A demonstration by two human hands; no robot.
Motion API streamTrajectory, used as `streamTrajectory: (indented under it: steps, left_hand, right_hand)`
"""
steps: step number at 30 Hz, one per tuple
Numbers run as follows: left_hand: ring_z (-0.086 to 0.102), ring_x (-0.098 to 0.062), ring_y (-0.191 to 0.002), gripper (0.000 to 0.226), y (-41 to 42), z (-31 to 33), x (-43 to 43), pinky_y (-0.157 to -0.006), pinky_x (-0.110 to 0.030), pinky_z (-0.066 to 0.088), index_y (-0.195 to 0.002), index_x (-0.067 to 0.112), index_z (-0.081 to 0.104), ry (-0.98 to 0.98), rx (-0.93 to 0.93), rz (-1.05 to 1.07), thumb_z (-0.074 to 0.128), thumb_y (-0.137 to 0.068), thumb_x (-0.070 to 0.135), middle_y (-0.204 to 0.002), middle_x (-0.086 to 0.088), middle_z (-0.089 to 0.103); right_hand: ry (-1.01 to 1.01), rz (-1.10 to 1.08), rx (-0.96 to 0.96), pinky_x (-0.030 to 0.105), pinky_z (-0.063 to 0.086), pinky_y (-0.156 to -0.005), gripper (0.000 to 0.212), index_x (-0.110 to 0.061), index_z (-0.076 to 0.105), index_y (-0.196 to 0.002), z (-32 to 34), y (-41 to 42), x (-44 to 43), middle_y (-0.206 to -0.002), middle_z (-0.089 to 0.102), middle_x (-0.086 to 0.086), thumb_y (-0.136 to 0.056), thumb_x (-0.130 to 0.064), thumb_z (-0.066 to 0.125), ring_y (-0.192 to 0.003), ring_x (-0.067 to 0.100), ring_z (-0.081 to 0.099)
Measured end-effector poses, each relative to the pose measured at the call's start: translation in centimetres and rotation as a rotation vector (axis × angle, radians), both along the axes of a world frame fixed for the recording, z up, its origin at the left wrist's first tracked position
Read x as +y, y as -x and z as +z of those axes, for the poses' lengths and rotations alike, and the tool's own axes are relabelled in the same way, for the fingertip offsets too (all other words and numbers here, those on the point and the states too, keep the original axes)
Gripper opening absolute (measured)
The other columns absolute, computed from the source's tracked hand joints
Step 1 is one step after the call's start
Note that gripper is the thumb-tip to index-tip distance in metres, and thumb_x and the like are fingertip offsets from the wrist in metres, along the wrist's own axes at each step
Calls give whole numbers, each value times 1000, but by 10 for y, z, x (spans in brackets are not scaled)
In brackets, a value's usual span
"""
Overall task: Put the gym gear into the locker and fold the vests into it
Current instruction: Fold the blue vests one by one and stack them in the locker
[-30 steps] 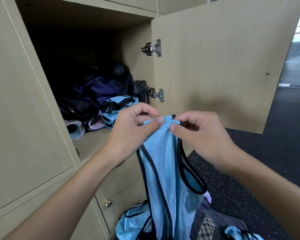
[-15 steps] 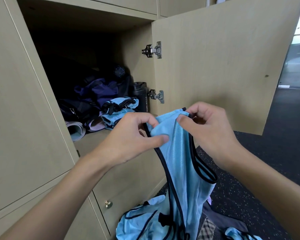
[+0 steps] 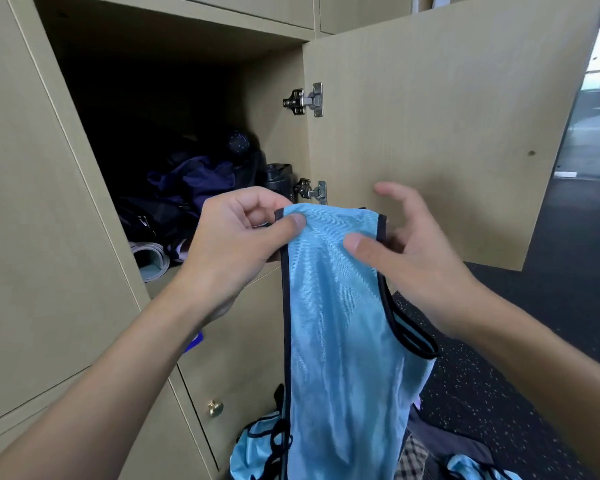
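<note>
While vest hangs in front of open locker, I log left hand pinching top left corner, thumb over curled fingers. Right hand: thumb on front of fabric, fingers spread behind right trim, index lifted clear; whether it grips, I cannot tell. Vest lower end reaches blue heap on floor. Dark clothing, bottle, rolled mat inside locker.

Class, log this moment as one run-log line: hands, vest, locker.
left hand: pinches vest top corner | right hand: holds other top corner, thumb in front | vest: hanging, unfolded | locker: door open, gear inside
</note>
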State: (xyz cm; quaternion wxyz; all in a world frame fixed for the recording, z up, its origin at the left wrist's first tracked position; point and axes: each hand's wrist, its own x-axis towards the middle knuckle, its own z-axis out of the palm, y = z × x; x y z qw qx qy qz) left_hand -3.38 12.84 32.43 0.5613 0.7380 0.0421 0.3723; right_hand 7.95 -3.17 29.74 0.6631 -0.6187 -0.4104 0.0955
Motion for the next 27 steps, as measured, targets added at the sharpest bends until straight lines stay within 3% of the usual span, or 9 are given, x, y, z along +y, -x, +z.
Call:
streamTrajectory:
  steps: [3, 7, 10, 13, 16, 20, 23, 27]
  left_hand:
    - [65, -22, -67, 13, 0, -1, 1, -58, -28, 53, -94, 11, 64, 83, -41, 29, 67, -89, -1, -77, -15, 72]
    - [73, -27, -83, 62, -2, -24, -5, -80, -42, 60, -136, 29, 39, 190, 138, -68, 70, -88, 5, -94, -11, 77]
    - [71, -42, -95, 81, -5, -38, -11, -90, -48, 58, -146, 38, 27, 170, 221, -141, 70, -88, 1, -99, -20, 75]
    - [72, -36, -94, 78, -6, -32, -8, -87, -40, 58, -143, 40, 28, 209, 119, -105, 67, -89, 0, -98, -19, 75]
    - [74, -26, -92, 77, -5, -28, -6, -86, -33, 57, -144, 40, 27, 236, 19, -40, 67, -90, 1, -96, -16, 76]
    - [74, -21, -94, 86, -3, -42, -11, -79, -27, 58, -148, 43, 20, 260, 74, -122, 67, -90, 0, -101, -10, 77]
    - [74, -21, -87, 94, 1, -54, -20, -74, -25, 57, -148, 46, 18, 224, 185, -258, 66, -88, -7, -97, -10, 77]
    - [73, -22, -80, 86, -2, -49, -15, -73, -28, 58, -147, 43, 29, 207, 104, -166, 66, -87, -7, -86, -16, 76]
  right_hand:
    - [37, 68, -9, 29, 58, -67, 68, -46, 28, -136, 0, 6, 1, -88, 77, 3, -93, -8, 64, -77, 19, 74]
    - [-53, -4, -1, 47, 60, -79, 66, -49, 30, -134, 2, 7, 4, -91, 77, 8, -95, -4, 59, -82, 34, 73]
    - [-87, -31, 23, 56, 56, -85, 65, -49, 28, -136, 2, 3, 2, -94, 77, 8, -97, -7, 58, -91, 43, 69]
    - [26, 40, 6, 43, 60, -82, 83, -47, 10, -147, 0, -3, -1, -92, 78, 3, -95, -10, 62, -84, 29, 74]
    - [150, 93, -27, 22, 55, -64, 94, -50, 7, -149, -3, -4, -2, -80, 77, -2, -92, -3, 65, -68, 15, 73]
    - [64, 48, -59, 26, 54, -71, 84, -56, 20, -142, -5, -8, -1, -80, 76, 6, -93, -3, 63, -67, 14, 68]
    - [13, -22, -73, 25, 46, -67, 80, -57, 23, -141, -8, -16, -2, -66, 66, 1, -93, -7, 64, -59, 13, 53]
    - [105, 59, -73, 17, 47, -58, 86, -48, 19, -146, -5, -21, -10, -60, 65, -9, -89, -6, 69, -53, 9, 55]
